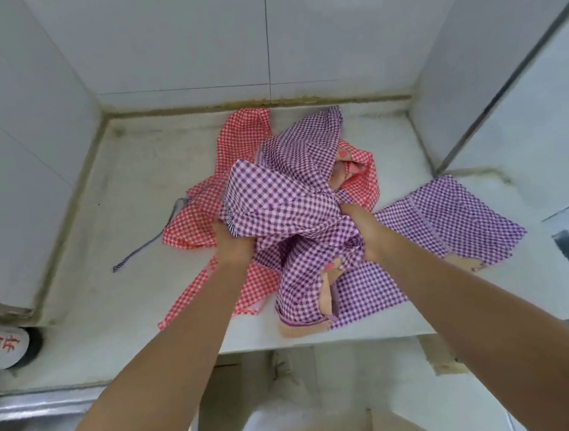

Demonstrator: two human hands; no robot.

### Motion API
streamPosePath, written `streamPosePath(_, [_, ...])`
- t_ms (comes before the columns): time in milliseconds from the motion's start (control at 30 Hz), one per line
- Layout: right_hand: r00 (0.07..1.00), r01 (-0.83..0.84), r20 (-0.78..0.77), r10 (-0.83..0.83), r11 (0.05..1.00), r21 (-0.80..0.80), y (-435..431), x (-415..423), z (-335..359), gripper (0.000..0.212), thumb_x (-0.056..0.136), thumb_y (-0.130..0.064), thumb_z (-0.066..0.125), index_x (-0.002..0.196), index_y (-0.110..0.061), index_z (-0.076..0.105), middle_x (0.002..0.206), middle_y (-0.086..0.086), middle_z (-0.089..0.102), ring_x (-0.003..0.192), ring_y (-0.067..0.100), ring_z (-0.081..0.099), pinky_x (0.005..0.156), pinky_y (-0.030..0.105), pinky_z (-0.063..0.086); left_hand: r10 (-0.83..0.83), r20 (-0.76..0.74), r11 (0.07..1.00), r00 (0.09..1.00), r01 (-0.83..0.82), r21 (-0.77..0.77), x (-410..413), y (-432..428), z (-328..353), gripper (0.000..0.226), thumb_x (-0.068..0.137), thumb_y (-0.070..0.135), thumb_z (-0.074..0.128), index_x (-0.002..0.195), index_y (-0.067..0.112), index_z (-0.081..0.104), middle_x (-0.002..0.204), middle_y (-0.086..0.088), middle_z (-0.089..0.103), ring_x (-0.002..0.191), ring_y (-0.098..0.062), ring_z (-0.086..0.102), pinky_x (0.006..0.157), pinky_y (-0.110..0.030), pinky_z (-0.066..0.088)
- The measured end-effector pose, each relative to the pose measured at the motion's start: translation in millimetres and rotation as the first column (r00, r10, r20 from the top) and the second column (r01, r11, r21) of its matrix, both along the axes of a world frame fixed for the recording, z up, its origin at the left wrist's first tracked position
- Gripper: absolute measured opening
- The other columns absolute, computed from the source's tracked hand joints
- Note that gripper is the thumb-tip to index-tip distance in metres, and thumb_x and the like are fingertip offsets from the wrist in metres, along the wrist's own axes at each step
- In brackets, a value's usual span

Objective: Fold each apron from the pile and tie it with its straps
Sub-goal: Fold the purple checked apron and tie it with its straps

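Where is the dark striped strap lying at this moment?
In the head view, the striped strap lies on the white counter, on the left side, running out from the edge of the red checked apron toward the left wall.

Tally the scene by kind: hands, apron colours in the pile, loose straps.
Hands: 2, left hand and right hand, both gripping the purple check cloth
Apron colours: 2, purple check and red check cloth
Loose striped strap: 1
Total: 5
The pile is too tangled to count the aprons themselves.
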State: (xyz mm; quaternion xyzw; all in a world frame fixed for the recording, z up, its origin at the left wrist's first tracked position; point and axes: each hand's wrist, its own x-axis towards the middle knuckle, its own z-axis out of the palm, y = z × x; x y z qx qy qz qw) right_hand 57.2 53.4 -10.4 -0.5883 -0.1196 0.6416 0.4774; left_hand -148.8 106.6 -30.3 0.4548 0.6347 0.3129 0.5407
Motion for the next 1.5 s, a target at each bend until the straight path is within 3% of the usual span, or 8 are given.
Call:
streamPosePath(100, [1.0,-0.003,-0.004,0.003,1.0,-0.017,-39,13,4,0.026,0.101,-0.018,0.04,0.104,-0.006,0.062,0.096,0.014,0.069,0.084,0.026,0.065,0.071,0.033,0.052,-0.223,-0.099,0.97,0.97,0.211,-0.117,20,-39,11,0.016,0.103,0.014,0.044,0.108,0.007,0.057,0.098,-0.011,0.061,0.083,-0.019,0.058,0.073,-0.009,0.048])
streamPosePath(433, [0.942,-0.143,0.297,0.158,0.987,-0.072,-232,64,-28,0.037,0.102,-0.037,0.039,0.125,-0.017,0.06,0.121,0.009,0.069,0.116,0.03,0.062,0.104,0.05,0.047,-0.557,0.116,0.83,0.822,0.546,0.116,111,-250,26,0.059,0.081,0.039,0.074,0.124,0.001,0.06,0.116,-0.007,0.069,0.108,-0.018,0.065,0.092,-0.027,0.051])
streamPosePath(567, [0.865,-0.389,0.277,0.418,0.908,-0.157,-354,74,-43,0.03,0.101,-0.022,0.051,0.128,-0.012,0.058,0.12,0.012,0.069,0.101,0.024,0.065,0.094,0.041,0.053,-0.495,-0.057,0.857,0.867,0.498,0.132,129,-353,3,0.028,0.088,0.021,0.071,0.068,0.007,0.057,0.059,-0.01,0.055,0.054,-0.014,0.055,0.058,-0.035,0.036])
streamPosePath(733, [0.551,-0.67,0.18,0.815,0.561,-0.487,-447,90,-60,0.027,0.096,-0.024,0.061,0.121,-0.014,0.059,0.119,0.011,0.067,0.103,0.023,0.066,0.086,0.032,0.054,-0.747,-0.288,0.652,0.599,0.746,-0.136,107,-427,-55,0.07,0.074,0.055,0.063,0.118,0.001,0.061,0.119,-0.019,0.064,0.111,-0.03,0.059,0.095,-0.038,0.046])
streamPosePath(933, [0.735,-0.329,0.57,0.368,0.928,-0.175,-477,89,-59,0.037,0.094,-0.018,0.057,0.128,-0.023,0.045,0.128,-0.003,0.044,0.114,0.014,0.045,0.091,0.033,0.041,-0.912,-0.223,0.401,0.344,0.863,-0.308,85,-476,-51,0.047,0.097,0.026,0.059,0.137,0.008,0.043,0.138,-0.011,0.048,0.132,-0.031,0.045,0.107,-0.034,0.035])
streamPosePath(1100, [0.675,-0.567,0.481,0.559,0.811,-0.147,-469,54,-46,0.067,0.083,-0.049,0.068,0.14,-0.022,0.045,0.136,-0.006,0.053,0.122,0.011,0.052,0.104,0.033,0.042,-0.932,-0.222,0.338,0.287,0.909,-0.245,77,-475,-39,0.04,0.098,0.017,0.056,0.136,0.004,0.05,0.135,-0.008,0.056,0.119,-0.021,0.054,0.094,-0.023,0.038])
streamPosePath(1200, [0.497,-0.63,0.643,0.582,0.752,-0.193,-464,43,-40,0.027,0.094,-0.04,0.06,0.098,-0.013,0.063,0.092,-0.003,0.066,0.083,0.012,0.062,0.074,0.03,0.047,-0.924,-0.178,0.372,0.339,0.905,-0.206,62,-463,-32,0.029,0.098,0.014,0.055,0.125,0.005,0.058,0.123,-0.011,0.065,0.112,-0.026,0.061,0.102,-0.037,0.045])
streamPosePath(1500, [0.728,-0.168,0.682,0.071,0.983,0.077,-435,59,11,0.03,0.106,-0.027,0.036,0.11,-0.014,0.062,0.111,0.007,0.067,0.097,0.021,0.063,0.091,0.038,0.049,-0.358,0.133,0.913,0.924,0.377,-0.157,26,-402,1,0.017,0.089,0.031,0.068,0.1,0.021,0.061,0.099,-0.002,0.068,0.088,-0.02,0.066,0.072,-0.031,0.051])
